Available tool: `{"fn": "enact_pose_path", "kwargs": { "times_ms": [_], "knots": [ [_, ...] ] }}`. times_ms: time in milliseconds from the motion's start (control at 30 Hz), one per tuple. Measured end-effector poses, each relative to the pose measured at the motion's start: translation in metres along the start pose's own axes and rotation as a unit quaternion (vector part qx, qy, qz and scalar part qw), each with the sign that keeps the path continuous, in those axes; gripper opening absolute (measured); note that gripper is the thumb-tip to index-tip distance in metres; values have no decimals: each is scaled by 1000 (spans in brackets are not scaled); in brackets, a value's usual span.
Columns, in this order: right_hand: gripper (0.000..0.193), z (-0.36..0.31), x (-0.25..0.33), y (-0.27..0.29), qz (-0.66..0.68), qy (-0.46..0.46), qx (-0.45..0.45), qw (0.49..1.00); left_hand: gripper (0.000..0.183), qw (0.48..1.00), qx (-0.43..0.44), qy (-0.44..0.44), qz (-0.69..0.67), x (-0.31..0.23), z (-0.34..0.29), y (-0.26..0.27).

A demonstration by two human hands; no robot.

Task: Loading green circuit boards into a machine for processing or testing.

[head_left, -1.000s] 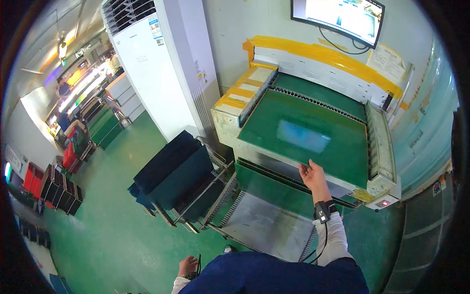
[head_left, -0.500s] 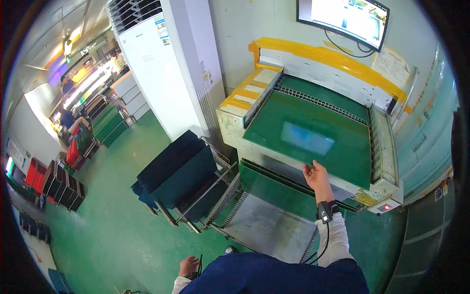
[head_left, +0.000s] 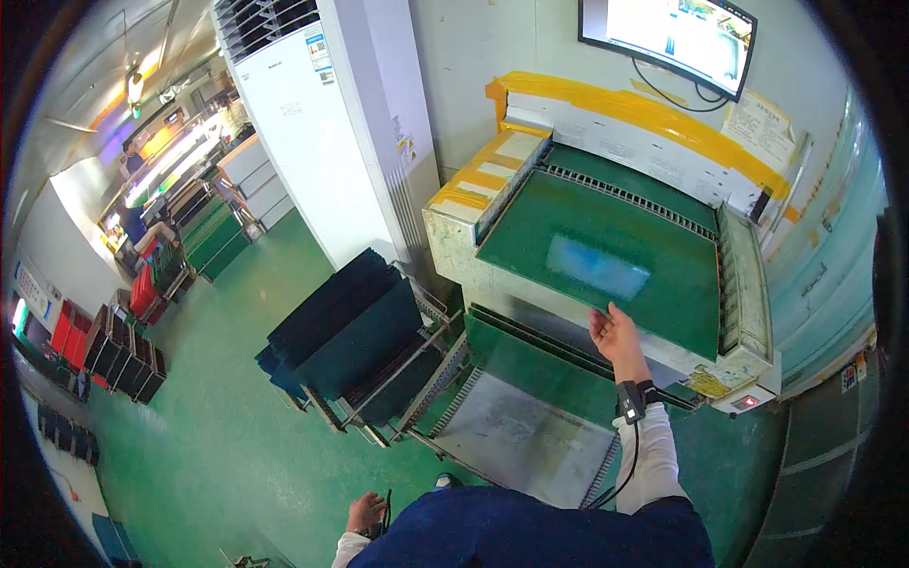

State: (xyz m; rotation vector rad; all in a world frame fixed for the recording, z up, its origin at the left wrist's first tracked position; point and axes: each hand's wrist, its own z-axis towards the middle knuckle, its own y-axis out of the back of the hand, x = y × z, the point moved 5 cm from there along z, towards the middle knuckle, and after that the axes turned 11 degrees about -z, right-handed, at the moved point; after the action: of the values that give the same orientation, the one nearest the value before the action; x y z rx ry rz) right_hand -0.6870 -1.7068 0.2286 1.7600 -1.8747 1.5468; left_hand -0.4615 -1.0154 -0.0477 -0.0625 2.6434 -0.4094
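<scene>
The right grip (head_left: 617,336) was at the near edge of a green board (head_left: 511,222), its fingers half curled and partly open. The fingertips met or overlapped that edge; whether they pinched it or only touched it could not be told. The board lay flat on the machine (head_left: 453,237), stretching away beyond the right grip and to its left, with a bluish reflection on its surface. Farther beyond, past a dark toothed strip (head_left: 625,197), lay another green surface (head_left: 630,168).

The left grip (head_left: 365,512) hung low and well apart from the board, loosely curled near a dark cord; nothing could be made out in it, though its inside was hidden.

Below and left of the right grip, green boards (head_left: 530,352) already stood in a rack (head_left: 445,402), behind a grey plate (head_left: 525,440). Farther left of it, dark boards (head_left: 355,327) leaned in a cart (head_left: 365,417).

Judging by this, some boards had already been racked, while the one at the right grip was not yet lifted, so its handling seemed barely begun.
</scene>
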Motion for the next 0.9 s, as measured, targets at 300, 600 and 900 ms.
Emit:
{"fn": "enact_pose_path", "kwargs": {
  "times_ms": [300,600,900],
  "knots": [
    [27,-25,-13,-6,-167,11,13,986,34,999,42,13,3,0,12,6],
    [14,-81,-37,-15,-651,293,-85,695,31,999,20,17,43,0,17,8],
    [23,-125,-56,-34,-758,375,-72,528,38,986,93,-30,133,-16,4,-12]
  ]
}}
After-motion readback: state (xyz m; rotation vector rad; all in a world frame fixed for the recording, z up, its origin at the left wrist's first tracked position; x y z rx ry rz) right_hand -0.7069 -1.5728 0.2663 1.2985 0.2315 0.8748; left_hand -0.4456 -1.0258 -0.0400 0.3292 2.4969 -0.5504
